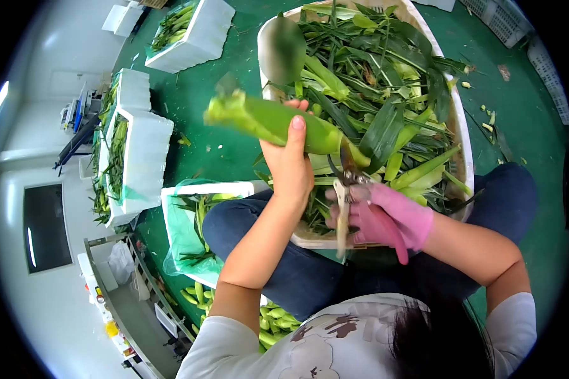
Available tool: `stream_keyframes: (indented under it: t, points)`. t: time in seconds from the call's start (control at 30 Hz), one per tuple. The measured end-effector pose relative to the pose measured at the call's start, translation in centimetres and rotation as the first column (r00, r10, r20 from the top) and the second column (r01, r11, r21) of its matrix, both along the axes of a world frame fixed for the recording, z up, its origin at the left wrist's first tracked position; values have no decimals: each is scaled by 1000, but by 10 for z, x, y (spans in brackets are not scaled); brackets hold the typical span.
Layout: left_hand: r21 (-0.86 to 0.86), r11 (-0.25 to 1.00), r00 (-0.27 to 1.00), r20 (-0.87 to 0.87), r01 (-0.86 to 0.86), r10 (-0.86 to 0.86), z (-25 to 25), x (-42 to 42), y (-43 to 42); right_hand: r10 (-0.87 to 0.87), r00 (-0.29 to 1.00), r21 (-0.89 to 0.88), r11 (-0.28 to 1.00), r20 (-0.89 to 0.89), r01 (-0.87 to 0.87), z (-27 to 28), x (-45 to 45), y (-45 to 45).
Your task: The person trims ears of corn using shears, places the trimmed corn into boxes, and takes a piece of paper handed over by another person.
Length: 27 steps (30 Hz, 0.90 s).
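Observation:
My left hand (pixel 289 161) is bare and wrapped round an ear of corn (pixel 275 123) in its green husk. The ear lies nearly level over the near left side of a big pale tub (pixel 454 117). In my right hand (pixel 385 211), which wears a pink glove, is a pair of pruning shears (pixel 342 218) with one white and one pink-red handle. Their blades are up against the right end of the ear; whether they have cut into it I cannot tell. Stripped husks and leaves (pixel 367 76) fill the tub under both hands.
White foam boxes of corn (pixel 196 41) stand to the left, one lined with green plastic (pixel 186 234) beside my left knee. Peeled green ears (pixel 275 322) lie close to my body. A grey cart (pixel 142 309) is at lower left, and plastic crates (pixel 502 22) are at upper right.

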<state>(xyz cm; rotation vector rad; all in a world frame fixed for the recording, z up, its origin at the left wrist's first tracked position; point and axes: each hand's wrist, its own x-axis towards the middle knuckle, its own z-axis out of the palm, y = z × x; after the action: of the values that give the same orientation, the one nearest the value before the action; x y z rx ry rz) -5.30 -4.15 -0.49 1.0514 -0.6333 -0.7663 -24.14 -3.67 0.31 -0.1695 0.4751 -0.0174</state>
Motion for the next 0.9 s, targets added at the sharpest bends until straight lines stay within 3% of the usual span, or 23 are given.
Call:
stream_keyframes:
  t: [0.03, 0.23, 0.27, 0.33, 0.4, 0.5, 0.53, 0.63, 0.67, 0.73, 0.8, 0.87, 0.9]
  points:
    - [12, 999, 998, 57, 32, -33, -4, 1, 5, -32, 999, -36, 999, -31, 31, -6, 4, -2]
    - [61, 995, 988, -132, -77, 85, -14, -9, -2, -434, 896, -329, 864, -100, 382, -39, 46, 3]
    - [62, 993, 983, -148, -97, 105, -16, -10, -4, -452, 884, -460, 813, -115, 356, -45, 49, 0]
    - [40, 998, 950, -305, -48, 58, -16, -8, -7, -495, 858, -690, 669, -138, 275, -57, 54, -9]
    - [28, 999, 925, -378, -17, 27, -13, -7, -12, -579, 808, -901, 402, -109, 166, -64, 56, -17]
    - [41, 998, 908, -415, -37, 51, -2, -8, -13, -619, 785, -1000, 13, -14, -8, -70, 47, -27]
    - [59, 998, 880, -474, -11, 37, 2, -5, -15, -634, 773, -999, -8, -21, -34, -69, 45, -28]
    - [83, 996, 756, -654, 26, 35, 9, 21, -18, -552, 833, -997, 77, -36, 8, -48, 40, -25]
    - [136, 991, 716, -689, -17, 107, 11, 32, -19, -417, 896, -969, 242, -151, -50, -30, 32, -27]
    - [237, 968, 621, -747, -84, 237, 20, 56, -18, -163, 987, -839, 538, -3, 86, -15, 24, -19]
    - [141, 975, 654, -757, 174, -7, 19, 72, -7, 64, 998, -652, 756, 3, -47, 12, 15, -11]
    - [-287, 871, 363, -823, 399, -438, 5, 78, -2, 211, 963, -581, 811, 169, -75, 19, 7, -13]
    - [-296, 856, 456, -747, 424, -484, 20, 69, 4, 282, 943, -565, 813, 176, -138, 18, 0, -14]
